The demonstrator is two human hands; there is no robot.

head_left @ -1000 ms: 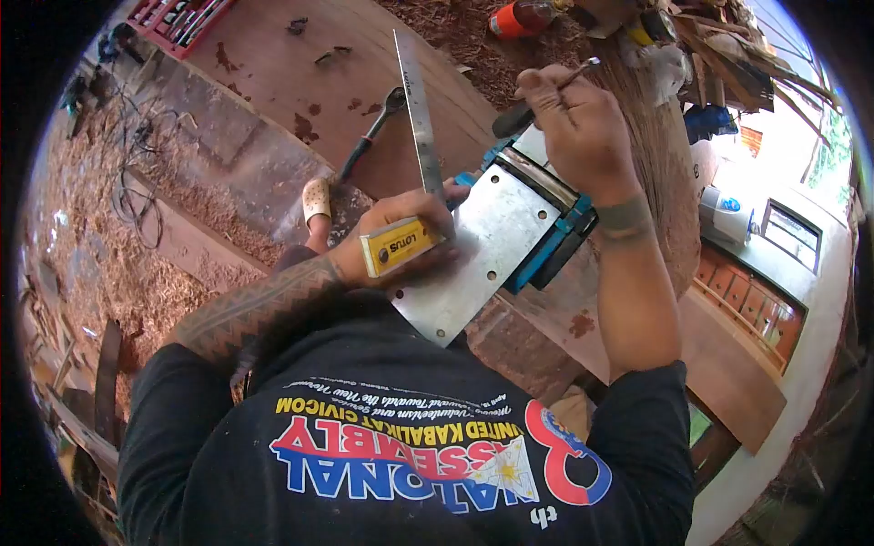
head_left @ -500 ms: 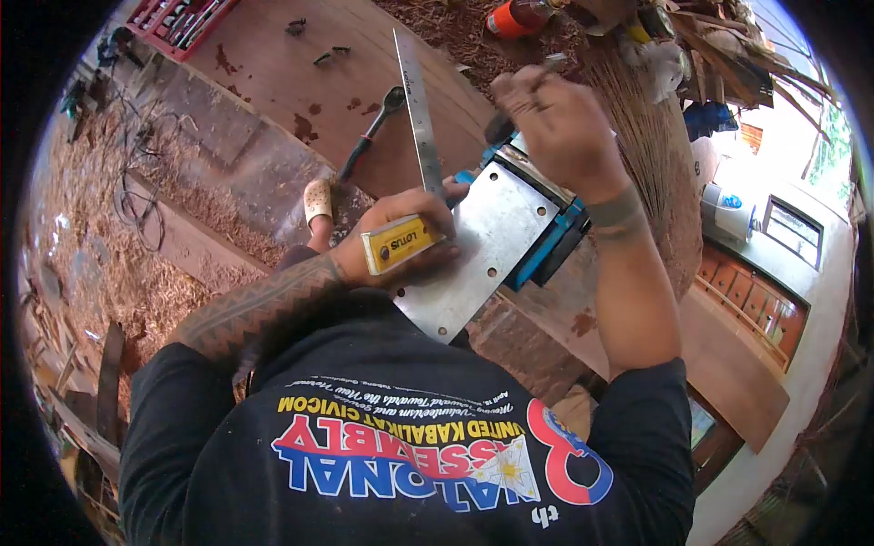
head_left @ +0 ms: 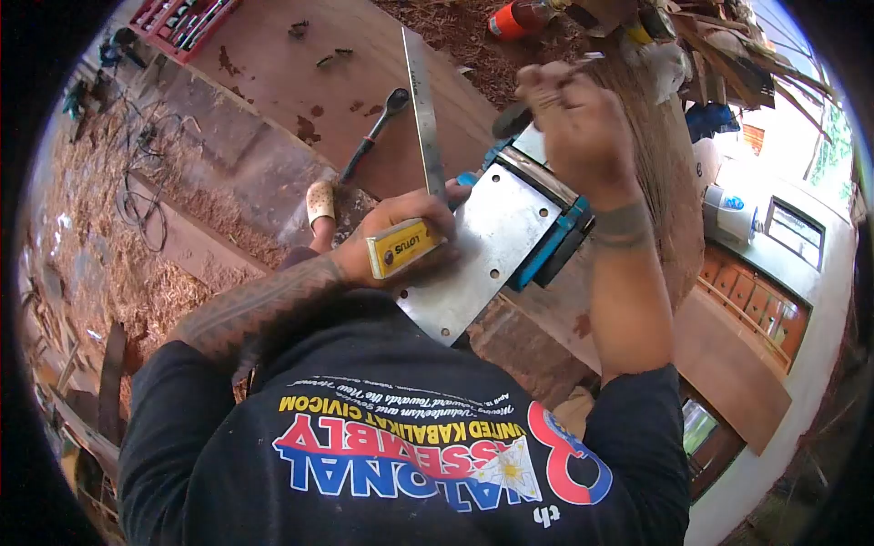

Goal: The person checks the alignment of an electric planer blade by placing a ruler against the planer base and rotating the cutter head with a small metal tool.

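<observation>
An upturned electric planer point(head_left: 473, 246) lies in front of my body, its metal sole facing up and its blue housing showing along one side. My left hand point(head_left: 396, 218) is wrapped around a try square point(head_left: 424, 127), its yellow stock near my wrist and its steel blade pointing away from me. That hand also rests against the planer's sole. Over the planer's far end is my right hand point(head_left: 587, 132), raised, with its fingers curled together. Whatever those fingers hold, if anything, is hidden.
A ratchet wrench point(head_left: 375, 132) lies on the wooden board point(head_left: 273, 73), with small dark parts point(head_left: 334, 57) further off. A red socket case point(head_left: 187, 27) sits at the far left. An orange-labelled bottle point(head_left: 519, 18) is at the back. Wood shavings point(head_left: 209, 300) cover the ground.
My right hand has shifted slightly to the right and down over the planer. The try square has moved a little to the right in my left hand.
</observation>
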